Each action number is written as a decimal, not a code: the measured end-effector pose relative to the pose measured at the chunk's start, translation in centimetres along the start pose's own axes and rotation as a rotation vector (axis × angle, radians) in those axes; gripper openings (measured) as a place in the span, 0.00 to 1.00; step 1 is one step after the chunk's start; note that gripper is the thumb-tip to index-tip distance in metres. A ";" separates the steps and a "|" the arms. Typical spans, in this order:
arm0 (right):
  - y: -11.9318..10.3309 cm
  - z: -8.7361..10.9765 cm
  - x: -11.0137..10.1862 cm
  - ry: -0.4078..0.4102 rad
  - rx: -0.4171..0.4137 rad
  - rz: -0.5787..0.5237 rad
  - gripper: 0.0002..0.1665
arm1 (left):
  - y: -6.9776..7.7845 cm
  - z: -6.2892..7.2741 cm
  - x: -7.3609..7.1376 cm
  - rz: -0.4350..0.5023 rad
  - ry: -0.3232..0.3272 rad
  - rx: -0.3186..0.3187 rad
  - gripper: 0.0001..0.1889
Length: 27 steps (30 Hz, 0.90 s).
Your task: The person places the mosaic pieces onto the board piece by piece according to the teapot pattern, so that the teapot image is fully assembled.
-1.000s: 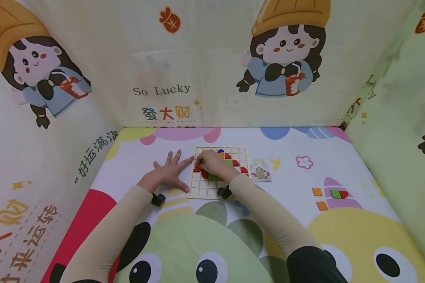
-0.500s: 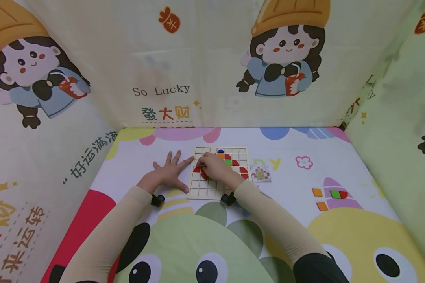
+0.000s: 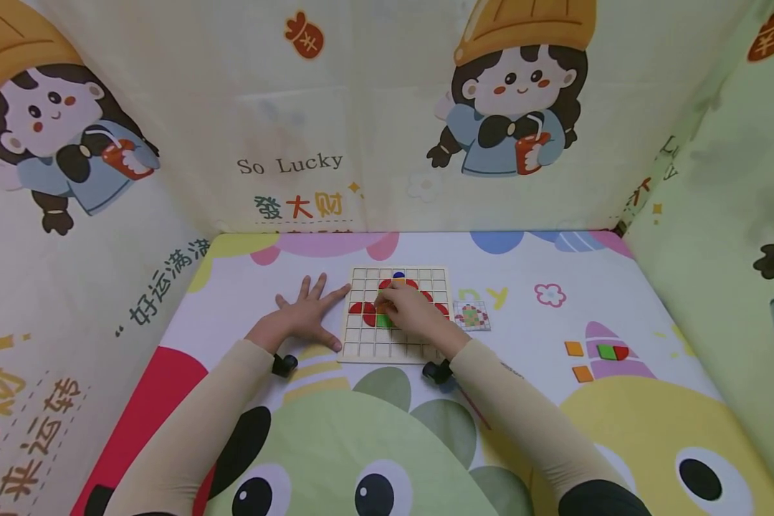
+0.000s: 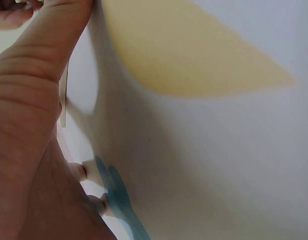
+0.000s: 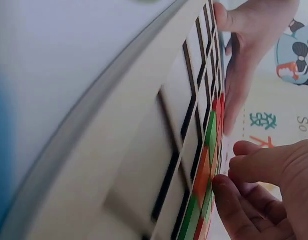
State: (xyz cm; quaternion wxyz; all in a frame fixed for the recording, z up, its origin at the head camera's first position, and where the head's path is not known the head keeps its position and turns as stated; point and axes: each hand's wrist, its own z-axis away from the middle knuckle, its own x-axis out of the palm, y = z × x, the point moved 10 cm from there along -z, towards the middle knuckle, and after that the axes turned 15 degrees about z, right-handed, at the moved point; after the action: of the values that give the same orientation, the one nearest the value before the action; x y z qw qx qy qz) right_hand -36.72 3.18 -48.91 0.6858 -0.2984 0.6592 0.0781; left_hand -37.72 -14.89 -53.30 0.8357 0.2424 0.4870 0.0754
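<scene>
My left hand (image 3: 299,317) lies palm down with fingers spread, its thumb and index finger at the left edge of a pale grid board (image 3: 369,350). Over the middle of the board is my right hand (image 3: 414,308), its fingers bent downward. In the right wrist view, a fingertip of that hand (image 5: 273,185) touches or almost touches an orange tile (image 5: 201,172) in the grid. Any tile pinched between the fingers is hidden. Red rounded tiles (image 3: 369,309), a green square tile (image 3: 383,322) and a blue rounded tile (image 3: 398,275) sit in the cells.
A small pattern card (image 3: 472,315) lies just right of the board. Farther right are loose tiles: two orange squares (image 3: 574,349), a green square (image 3: 606,352) and a red rounded one (image 3: 622,353). A cartoon-printed cloth wall (image 3: 387,179) rises behind the table.
My right hand has moved rightward from the board's left columns to its middle, uncovering two adjacent red tiles and a green one. The left hand stays on the board's edge.
</scene>
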 end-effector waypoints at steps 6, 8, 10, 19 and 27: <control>1.5 1.8 -1.1 0.008 -0.014 0.060 0.11 | -0.1 -0.2 0.1 -0.002 0.004 0.006 0.70; 1.8 2.4 -1.6 0.021 -0.030 0.074 0.09 | -0.2 -0.2 0.1 -0.007 0.005 0.002 0.70; 2.0 3.0 -2.1 0.045 -0.051 0.095 0.08 | -0.2 -0.1 0.1 -0.011 0.005 -0.001 0.70; 4.1 6.7 -3.5 0.000 -0.007 0.154 0.07 | -0.4 0.1 0.4 -0.004 -0.004 -0.007 0.70; 6.8 11.1 -4.7 -0.011 0.016 0.234 0.08 | -0.3 0.1 0.2 -0.005 0.000 0.000 0.70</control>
State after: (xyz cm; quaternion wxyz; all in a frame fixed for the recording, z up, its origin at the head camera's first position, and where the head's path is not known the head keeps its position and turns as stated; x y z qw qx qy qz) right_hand -31.17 15.68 -46.99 0.6780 -0.2135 0.6863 0.1540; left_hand -37.59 -15.07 -53.59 0.8360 0.2412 0.4874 0.0735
